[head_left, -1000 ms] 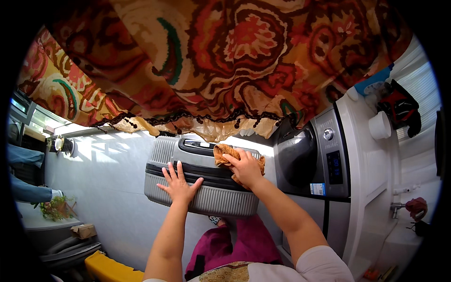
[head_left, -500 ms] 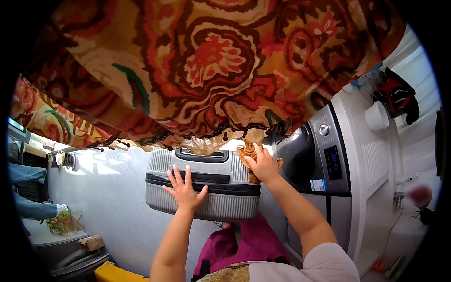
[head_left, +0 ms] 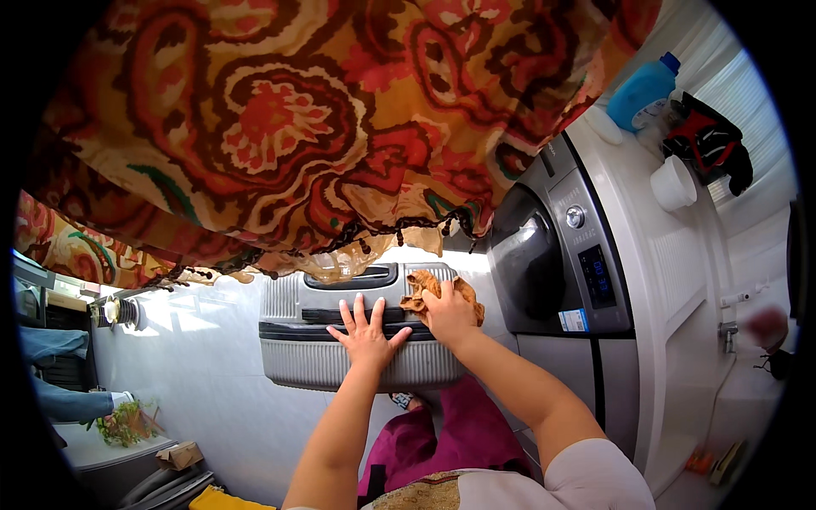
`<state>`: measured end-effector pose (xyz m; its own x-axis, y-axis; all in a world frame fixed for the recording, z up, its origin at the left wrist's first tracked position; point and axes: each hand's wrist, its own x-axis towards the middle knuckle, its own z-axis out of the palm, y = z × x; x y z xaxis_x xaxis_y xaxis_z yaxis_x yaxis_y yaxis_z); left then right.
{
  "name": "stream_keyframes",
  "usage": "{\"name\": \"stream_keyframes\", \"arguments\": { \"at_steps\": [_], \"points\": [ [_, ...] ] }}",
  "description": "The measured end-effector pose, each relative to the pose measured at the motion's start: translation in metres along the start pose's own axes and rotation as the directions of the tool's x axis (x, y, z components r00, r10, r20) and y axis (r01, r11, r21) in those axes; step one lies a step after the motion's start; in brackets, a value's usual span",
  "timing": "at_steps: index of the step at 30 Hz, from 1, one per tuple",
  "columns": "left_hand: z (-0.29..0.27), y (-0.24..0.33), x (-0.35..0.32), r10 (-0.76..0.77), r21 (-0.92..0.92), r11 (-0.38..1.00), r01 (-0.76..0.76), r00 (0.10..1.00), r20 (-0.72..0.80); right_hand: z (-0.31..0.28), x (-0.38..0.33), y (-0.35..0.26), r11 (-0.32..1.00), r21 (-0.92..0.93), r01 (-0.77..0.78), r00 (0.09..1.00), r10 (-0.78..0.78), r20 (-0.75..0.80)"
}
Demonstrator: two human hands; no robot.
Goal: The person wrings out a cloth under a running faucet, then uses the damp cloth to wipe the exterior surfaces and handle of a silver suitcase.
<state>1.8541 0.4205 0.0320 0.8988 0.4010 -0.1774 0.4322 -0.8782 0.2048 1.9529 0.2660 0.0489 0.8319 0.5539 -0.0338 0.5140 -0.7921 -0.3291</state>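
Note:
A grey ribbed suitcase (head_left: pixel 357 364) with black trim and a black handle lies in front of my legs. My left hand (head_left: pixel 369 337) rests flat on its upper side with the fingers spread, across the dark strip near the middle. Bunched in my right hand (head_left: pixel 450 316) is a crumpled orange-brown cloth (head_left: pixel 420 293), pressed on the suitcase's right end. The fingertips of that hand are partly sunk in the cloth.
A patterned red and brown curtain (head_left: pixel 280 127) with a beaded fringe hangs over the suitcase's far side. To the right stands a grey washing machine (head_left: pixel 608 293) under a white counter holding a blue bottle (head_left: pixel 639 95), white cup (head_left: pixel 671 184) and black-red gloves (head_left: pixel 707 143). A potted plant (head_left: pixel 127 423) is at left.
My right hand and the cloth have moved left and slightly nearer along the suitcase. My left hand has shifted right, still spread flat. The view has turned a little, showing more of the blue bottle.

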Motion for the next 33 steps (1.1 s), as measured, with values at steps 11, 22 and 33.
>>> {"name": "stream_keyframes", "arguments": {
  "at_steps": [11, 22, 33],
  "points": [
    [0.002, 0.0, -0.008, 0.022, -0.004, 1.0, -0.022, 1.0, -0.011, 0.005, 0.028, 0.018, 0.997, 0.006, -0.071, 0.98, 0.071, -0.185],
    [0.002, 0.0, -0.011, 0.048, 0.011, 0.999, -0.048, 0.999, -0.017, 0.004, 0.05, 0.012, 0.976, 0.083, -0.203, 0.961, 0.215, -0.176],
    [0.001, 0.002, -0.011, 0.019, 0.009, 1.0, -0.02, 1.0, 0.024, 0.003, 0.045, -0.005, 0.958, 0.159, -0.24, 0.932, 0.273, -0.237]
  ]
}}
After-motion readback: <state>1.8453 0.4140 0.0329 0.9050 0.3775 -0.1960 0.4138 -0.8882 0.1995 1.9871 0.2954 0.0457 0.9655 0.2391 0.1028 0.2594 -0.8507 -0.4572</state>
